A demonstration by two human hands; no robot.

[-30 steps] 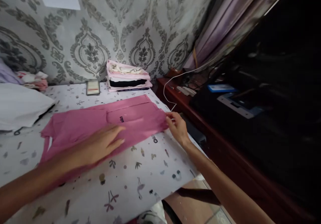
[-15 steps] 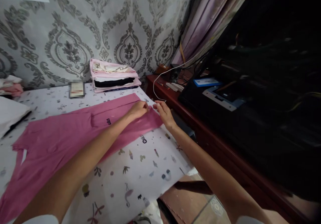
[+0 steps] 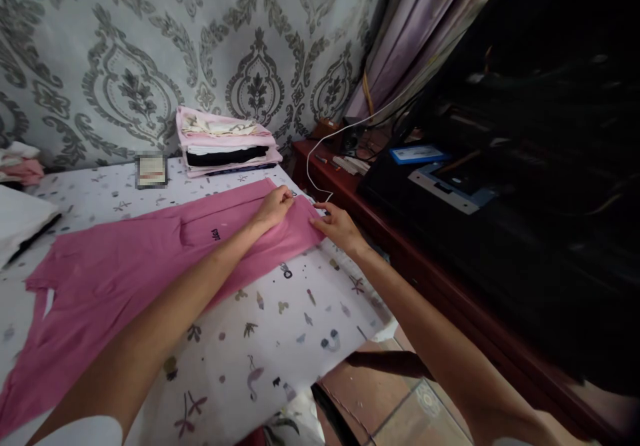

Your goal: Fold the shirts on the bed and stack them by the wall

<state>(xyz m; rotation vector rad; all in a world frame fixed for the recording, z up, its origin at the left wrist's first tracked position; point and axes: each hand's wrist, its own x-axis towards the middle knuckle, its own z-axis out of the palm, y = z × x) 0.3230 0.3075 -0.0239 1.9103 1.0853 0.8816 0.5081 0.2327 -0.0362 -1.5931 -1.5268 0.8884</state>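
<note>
Head cam: pink T-shirt [image 3: 120,253] sprawls toward 9 o'clock, left forearm [image 3: 175,303] blocking part; left hand [image 3: 274,207] curled on it, can't tell if gripping; right hand [image 3: 341,227] loosely spread at its edge. Folded clothes [image 3: 227,155] at 10, white cable [image 3: 308,158] 12, dark-red cabinet [image 3: 395,233] 4.

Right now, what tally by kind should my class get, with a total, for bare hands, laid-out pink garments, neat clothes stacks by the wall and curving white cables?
Hands: 2 (left hand, right hand)
Pink garment: 1
Clothes stack: 1
White cable: 1
Total: 5
</note>
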